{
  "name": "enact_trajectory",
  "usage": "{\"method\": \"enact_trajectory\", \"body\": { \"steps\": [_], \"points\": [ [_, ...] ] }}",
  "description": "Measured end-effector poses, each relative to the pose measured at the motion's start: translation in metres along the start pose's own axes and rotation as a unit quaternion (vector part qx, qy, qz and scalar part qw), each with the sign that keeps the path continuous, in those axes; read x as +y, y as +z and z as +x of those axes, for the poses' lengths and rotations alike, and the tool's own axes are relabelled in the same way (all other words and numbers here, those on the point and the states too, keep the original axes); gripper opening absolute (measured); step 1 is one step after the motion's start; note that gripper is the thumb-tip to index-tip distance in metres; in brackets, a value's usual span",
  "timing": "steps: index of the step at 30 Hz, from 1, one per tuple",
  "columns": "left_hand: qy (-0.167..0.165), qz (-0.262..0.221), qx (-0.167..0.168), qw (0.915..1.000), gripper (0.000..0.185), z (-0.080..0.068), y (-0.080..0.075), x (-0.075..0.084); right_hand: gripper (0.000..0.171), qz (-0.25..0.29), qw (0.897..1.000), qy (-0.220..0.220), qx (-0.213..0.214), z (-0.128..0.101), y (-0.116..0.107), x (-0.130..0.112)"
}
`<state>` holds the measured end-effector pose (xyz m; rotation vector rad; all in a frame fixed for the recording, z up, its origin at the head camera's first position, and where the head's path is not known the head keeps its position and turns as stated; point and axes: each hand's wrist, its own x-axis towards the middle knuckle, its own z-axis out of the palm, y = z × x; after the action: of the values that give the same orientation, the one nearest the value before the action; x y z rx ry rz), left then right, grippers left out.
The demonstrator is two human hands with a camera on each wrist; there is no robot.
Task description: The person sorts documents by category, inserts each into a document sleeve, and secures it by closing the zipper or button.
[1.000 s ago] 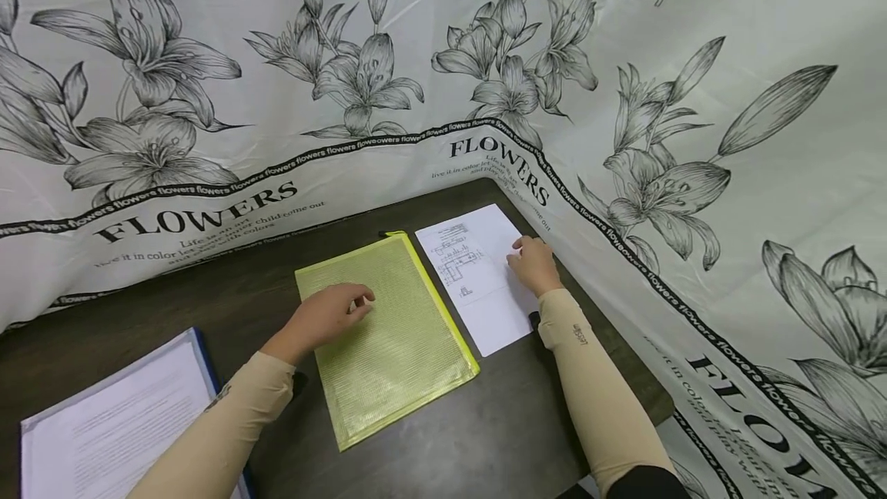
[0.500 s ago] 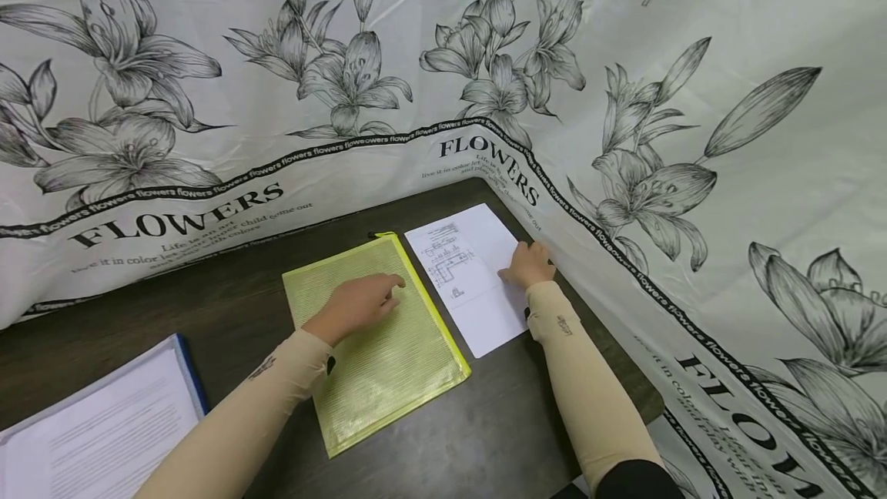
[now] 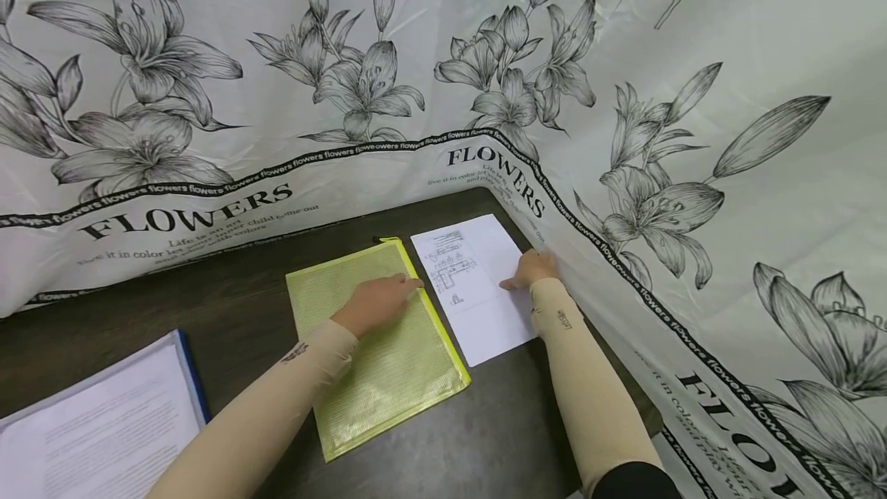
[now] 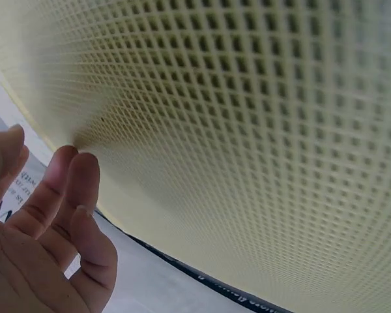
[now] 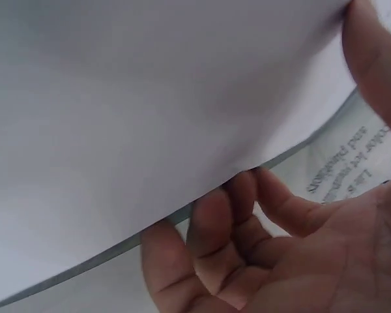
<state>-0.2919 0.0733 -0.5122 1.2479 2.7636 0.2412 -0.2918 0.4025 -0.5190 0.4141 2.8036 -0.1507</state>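
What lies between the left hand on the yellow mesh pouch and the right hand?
In the head view, only the white printed sheet lies between the left hand and right hand, past the yellow mesh pouch's zipper edge.

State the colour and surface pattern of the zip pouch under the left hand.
Yellow mesh pouch, a fine square grid; clearest in the left wrist view.

mesh folder [image 3: 377, 345]: 1 | printed sheet [image 3: 478, 287]: 1 | blue binder [image 3: 104, 422]: 1 | hands: 2 — left hand [image 3: 377, 303], right hand [image 3: 533, 268]

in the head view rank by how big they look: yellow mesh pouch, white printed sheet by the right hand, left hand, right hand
1. yellow mesh pouch
2. white printed sheet
3. left hand
4. right hand

The right hand lies farther from the camera, so its smaller look is partly distance.
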Motion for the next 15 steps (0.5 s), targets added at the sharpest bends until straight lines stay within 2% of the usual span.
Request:
{"method": "enact_trajectory", "body": {
  "steps": [5, 7, 11, 15],
  "points": [
    [0.002, 0.033, 0.000, 0.9994, 0.038, 0.005, 0.006, 0.003, 0.101, -0.025, 0.999, 0.017, -0.033, 0.006, -0.003, 0.000],
    [0.006, 0.044, 0.003, 0.9990, 0.038, 0.005, 0.008, 0.003, 0.110, -0.033, 0.998, 0.022, -0.038, 0.017, 0.003, 0.004],
    [0.017, 0.073, 0.013, 0.9971, 0.039, 0.004, 0.013, 0.001, 0.119, 0.008, 0.998, 0.042, -0.053, 0.019, 0.003, 0.004],
    [0.026, 0.100, 0.028, 0.9942, 0.039, 0.003, 0.016, 0.000, 0.102, 0.045, 0.996, 0.033, -0.065, 0.008, -0.003, -0.002]
  ]
}}
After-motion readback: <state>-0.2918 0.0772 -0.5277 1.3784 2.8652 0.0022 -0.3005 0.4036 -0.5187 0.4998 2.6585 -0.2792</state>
